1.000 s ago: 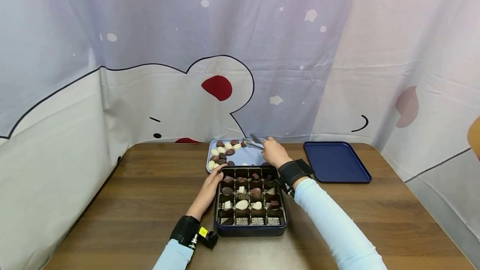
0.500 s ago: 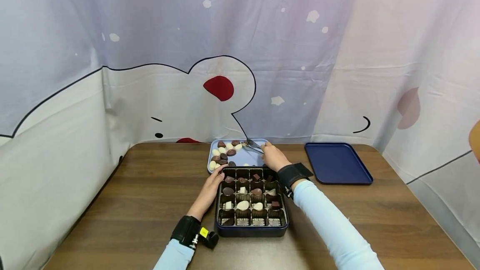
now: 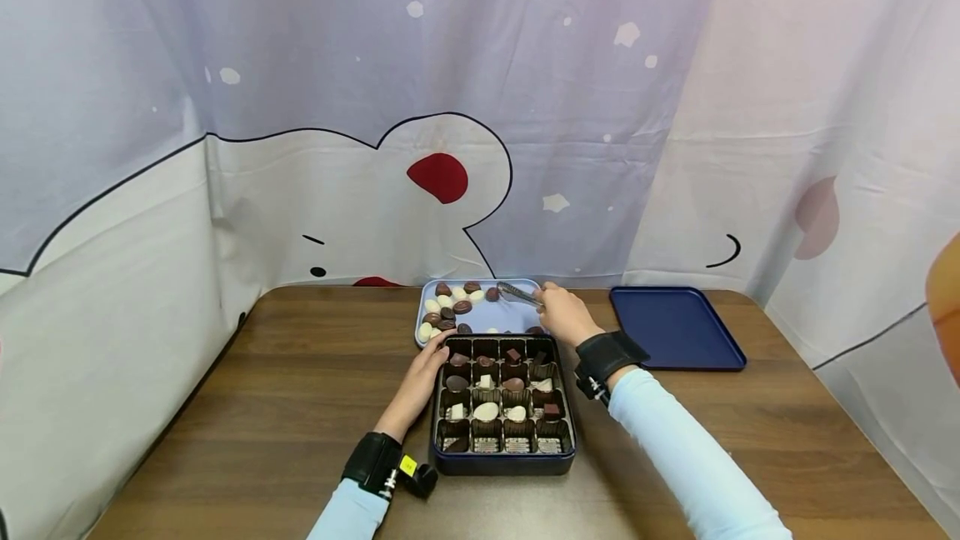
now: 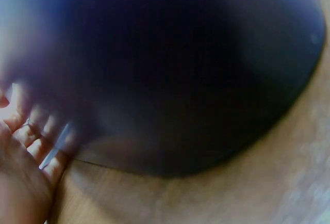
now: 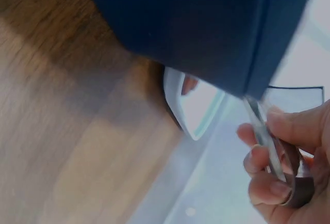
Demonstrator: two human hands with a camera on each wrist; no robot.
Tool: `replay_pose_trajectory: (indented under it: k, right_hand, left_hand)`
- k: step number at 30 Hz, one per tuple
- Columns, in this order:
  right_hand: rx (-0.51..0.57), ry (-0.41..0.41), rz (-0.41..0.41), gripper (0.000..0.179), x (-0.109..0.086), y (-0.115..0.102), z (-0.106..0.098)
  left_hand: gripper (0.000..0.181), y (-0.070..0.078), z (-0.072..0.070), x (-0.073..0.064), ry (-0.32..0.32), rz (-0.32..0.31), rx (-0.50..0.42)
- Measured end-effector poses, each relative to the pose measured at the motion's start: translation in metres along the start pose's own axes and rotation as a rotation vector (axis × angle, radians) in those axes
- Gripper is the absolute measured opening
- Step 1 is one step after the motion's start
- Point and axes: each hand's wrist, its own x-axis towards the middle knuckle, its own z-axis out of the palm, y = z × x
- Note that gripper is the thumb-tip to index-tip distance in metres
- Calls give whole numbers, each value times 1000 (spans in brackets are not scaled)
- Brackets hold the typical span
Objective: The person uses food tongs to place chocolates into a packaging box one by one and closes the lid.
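At the pale-blue rectangular tray point(image 3: 486, 317), our right hand point(image 3: 567, 317) pinches slim metal tongs point(image 3: 517, 294); we should hold their tips low and squeeze gently around the rounded brown chocolate point(image 3: 492, 294). It lies beside those tips, left of that hand and beyond our left hand point(image 3: 416, 380), whose outstretched fingers rest against the dark square compartmented box point(image 3: 502, 464).

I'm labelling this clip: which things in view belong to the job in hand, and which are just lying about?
Likely in use:
tongs, held in the right hand
chocolates
light blue tray
divided box, touched by the left hand

Likely just around:
dark blue tray
curtain
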Motion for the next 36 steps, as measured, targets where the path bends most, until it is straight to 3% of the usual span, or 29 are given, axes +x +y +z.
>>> replay_pose_trajectory:
  k: [6, 11, 14, 17, 23, 30, 36]
  right_hand:
    - [49, 40, 9, 29, -9, 8, -16]
    - [80, 5, 50, 32, -11, 15, -18]
    - [137, -33, 55, 42, -10, 15, -14]
    - [167, -69, 29, 45, -7, 14, -6]
    - [120, -122, -37, 45, 1, 11, 11]
    - [85, -77, -54, 44, 3, 10, 21]
    - [54, -32, -64, 39, -2, 11, 19]
  left_hand:
    - [45, 13, -4, -6, 1, 7, -24]
    - [45, 32, -7, -17, -30, -12, -18]
    - [45, 29, -7, -16, -30, -12, -26]
    - [46, 16, -5, -11, -20, 0, -32]
    - [48, 1, -3, -3, -10, 8, -22]
    - [47, 4, -2, -4, -19, -1, -21]
    - [46, 27, -4, -14, -41, -22, -38]
